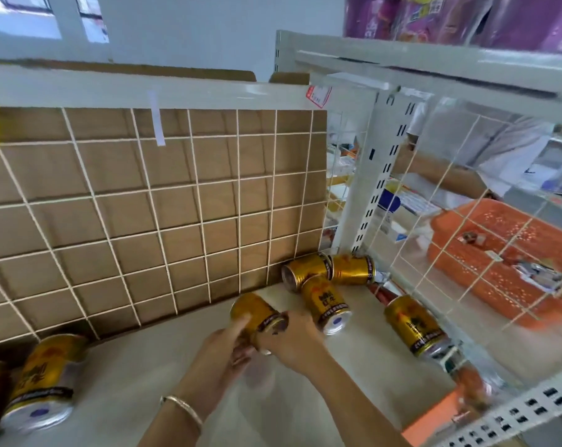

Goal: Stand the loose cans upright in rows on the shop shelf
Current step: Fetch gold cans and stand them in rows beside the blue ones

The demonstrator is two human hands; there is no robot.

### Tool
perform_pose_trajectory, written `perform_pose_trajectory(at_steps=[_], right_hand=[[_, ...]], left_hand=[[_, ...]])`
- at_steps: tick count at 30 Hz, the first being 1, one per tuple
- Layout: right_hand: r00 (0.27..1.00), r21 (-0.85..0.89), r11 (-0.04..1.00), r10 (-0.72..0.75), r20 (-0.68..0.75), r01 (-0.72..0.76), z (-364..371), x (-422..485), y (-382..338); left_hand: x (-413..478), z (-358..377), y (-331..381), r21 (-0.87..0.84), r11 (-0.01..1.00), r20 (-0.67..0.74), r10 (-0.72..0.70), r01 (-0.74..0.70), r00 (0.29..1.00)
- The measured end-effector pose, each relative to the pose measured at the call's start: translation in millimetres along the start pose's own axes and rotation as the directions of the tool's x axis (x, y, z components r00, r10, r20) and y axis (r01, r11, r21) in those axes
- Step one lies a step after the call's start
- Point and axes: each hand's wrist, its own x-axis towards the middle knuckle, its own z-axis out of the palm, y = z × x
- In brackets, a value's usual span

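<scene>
Shop shelf [176,366], pale and level, backed by a white wire grid [157,201] with cardboard [79,175] behind it; to the right, a second wire panel screens an orange basket [505,253] on the neighbouring bay. Far-left cans [41,385] appear upright against the grid, though wide-angle tilt and the frame edge make a full row impossible to confirm; this is the only part of the task that looks done. Four loose cans lie on their sides at the back right: two in the corner [305,272] [353,269] touching each other, one just in front of them [328,308], and one apart by the right panel [415,327]. Held can [257,312], tilted and clear of the shelf, is gripped by both hands: left hand [228,345], with a bangle at the wrist, closed around its near side, and right hand [292,343] closed over its dark-banded end. By this evidence the task is at an early to middle stage; the held can is not yet set down and four remain to be stood.
</scene>
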Motion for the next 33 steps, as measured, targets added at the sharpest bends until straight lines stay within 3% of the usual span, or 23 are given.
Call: perform_pose_trajectory(at_steps=[2,5,7,10,13,16,19,25,28,33], right_hand=[[0.99,-0.011,0.993,-0.117,0.074,0.118,-0.5,-19.9,6.3],[0.952,0.13,0.959,-0.271,0.143,0.254,-24.9,-29.9,16.3],[0.967,0.115,0.96,-0.255,-0.017,0.256,-50.7,-13.0,28.4],[0.969,-0.106,0.986,-0.147,-0.196,0.128,-78.0,23.4,47.6],[0.986,-0.081,0.992,-0.104,-0.129,0.094,-78.4,39.8,59.9],[0.994,0.137,0.987,-0.076,-0.074,0.085,-67.2,39.2,66.2],[0.988,0.419,0.907,-0.023,0.151,-0.042,-50.3,24.0,60.8],[0.925,0.613,0.79,-0.209,0.316,-0.031,-14.2,-19.3,28.1],[0.849,0.646,0.759,-0.287,0.443,-0.08,-9.9,-36.6,10.0],[0.78,0.656,0.754,-0.383,0.495,-0.046,18.8,-72.5,-21.3]], left_hand=[[3.6,3.8,-2.7,0.028,1.0,-0.005,-0.001,0.001,1.0],[4.6,3.3,-6.9,0.021,1.0,-0.029,0.004,-0.004,1.0],[2.6,4.4,-8.8,0.035,0.999,-0.005,0.007,-0.007,1.0],[0.3,8.7,-12.5,0.045,0.999,-0.029,0.013,-0.011,1.0],[-4.8,9.8,-16.6,0.024,0.999,-0.051,0.038,-0.037,0.998],[-13.1,10.6,-20.8,-0.077,0.996,-0.062,0.032,-0.037,0.998],[-21.4,10.0,-24.6,-0.22,0.975,-0.083,-0.001,-0.017,0.997],[-48.8,-6.6,-35.6,-0.235,0.967,-0.045,0.086,-0.095,0.995],[-69.2,-29.1,-39.7,-0.275,0.949,-0.098,0.134,-0.157,0.986],[-118.3,-71.9,-44.1,-0.321,0.904,-0.191,0.23,-0.282,0.954]])
